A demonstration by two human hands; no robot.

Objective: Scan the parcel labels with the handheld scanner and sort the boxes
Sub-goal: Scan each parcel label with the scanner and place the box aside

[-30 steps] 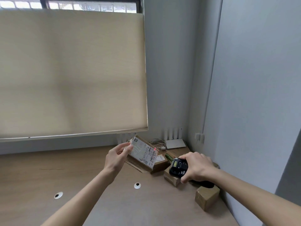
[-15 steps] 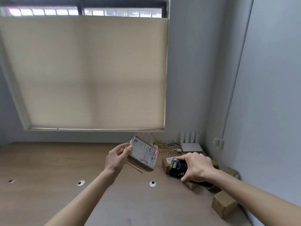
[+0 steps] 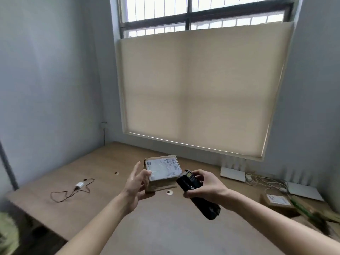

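Seemingly printed, the parcel (image 3: 161, 173) label (image 3: 162, 167) writing blurs beyond reading.

Bare table (image 3: 184, 227) lies open under my forearms. To my left only a charger cable (image 3: 71, 190) interrupts it; cables (image 3: 265, 181) and another box (image 3: 277, 201) crowd my right.

2 hands (image 3: 135, 188), 1 scanner (image 3: 197, 195), 2 labelled boxes (image 3: 161, 173), 1 charger (image 3: 79, 185), 2 white routers (image 3: 232, 173)
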